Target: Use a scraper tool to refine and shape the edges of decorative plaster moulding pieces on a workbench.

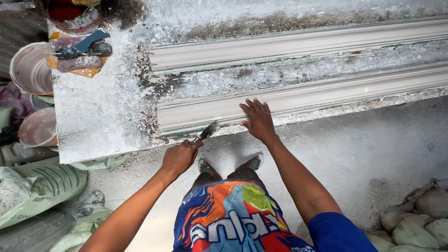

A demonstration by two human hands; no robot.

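Gripping a small scraper [206, 132] in a closed fist, the left hand [179, 157] sets its blade at the near-left end of the white plaster moulding [298, 98] on the dusty worktop [98, 116]. The right hand [258, 120] lies flat, fingers spread, on the moulding's near edge, just beside the blade.

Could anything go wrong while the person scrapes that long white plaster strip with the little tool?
Maybe. The left hand holds a scraper right at the near moulding strip's end, so a slip might chip that edge. The right hand rests flat on the strip close to the blade and could get nicked. The feet are in open sandals on a dusty floor, which may be slippery.
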